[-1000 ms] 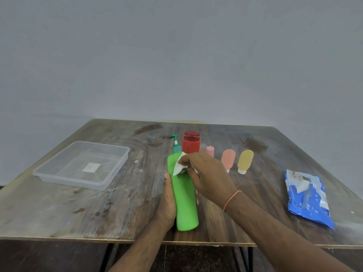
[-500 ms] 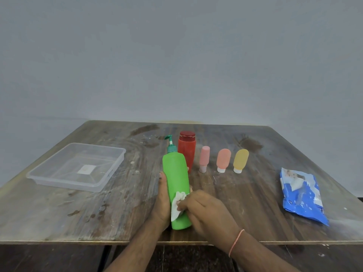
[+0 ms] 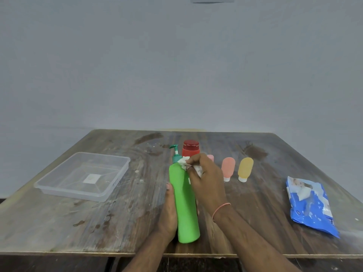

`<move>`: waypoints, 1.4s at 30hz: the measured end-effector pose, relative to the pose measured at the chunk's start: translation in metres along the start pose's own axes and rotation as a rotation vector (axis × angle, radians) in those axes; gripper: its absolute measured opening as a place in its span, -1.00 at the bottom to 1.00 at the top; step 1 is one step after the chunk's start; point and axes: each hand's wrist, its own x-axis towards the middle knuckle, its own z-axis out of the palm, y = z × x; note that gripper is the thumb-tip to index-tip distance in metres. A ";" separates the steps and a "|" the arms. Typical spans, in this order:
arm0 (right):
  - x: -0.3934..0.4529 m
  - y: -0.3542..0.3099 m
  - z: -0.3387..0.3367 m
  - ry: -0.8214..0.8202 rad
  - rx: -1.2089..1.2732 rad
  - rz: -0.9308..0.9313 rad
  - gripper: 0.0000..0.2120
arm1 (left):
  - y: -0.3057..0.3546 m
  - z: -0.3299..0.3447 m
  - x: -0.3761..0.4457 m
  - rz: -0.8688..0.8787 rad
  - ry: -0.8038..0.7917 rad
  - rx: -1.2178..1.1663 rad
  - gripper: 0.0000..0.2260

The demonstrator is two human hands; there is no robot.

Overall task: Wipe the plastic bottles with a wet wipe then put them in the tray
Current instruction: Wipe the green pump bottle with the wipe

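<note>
Right hand, pinching the wet wipe, has swept back up to the green pump bottle's shoulder while left hand grips its base — wiping continues.

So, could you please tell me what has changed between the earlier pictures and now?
The right hand carried the wet wipe from the green bottle's lower body back up to its shoulder. The left hand kept its grip on the bottle. The tray stayed empty, and the other bottles stayed standing.

Single head-worn view, facing forward and down, table close
</note>
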 end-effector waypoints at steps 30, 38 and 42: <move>-0.053 -0.009 -0.013 0.116 -0.062 0.039 -0.77 | 0.011 0.012 -0.020 0.030 -0.063 0.015 -0.34; -0.012 -0.015 -0.011 -0.104 -0.289 -0.395 -0.79 | 0.004 0.007 -0.011 0.018 -0.019 -0.003 -0.29; -0.014 -0.021 -0.018 -0.279 -0.437 -0.578 -0.82 | 0.001 0.009 -0.009 0.072 0.034 0.003 -0.49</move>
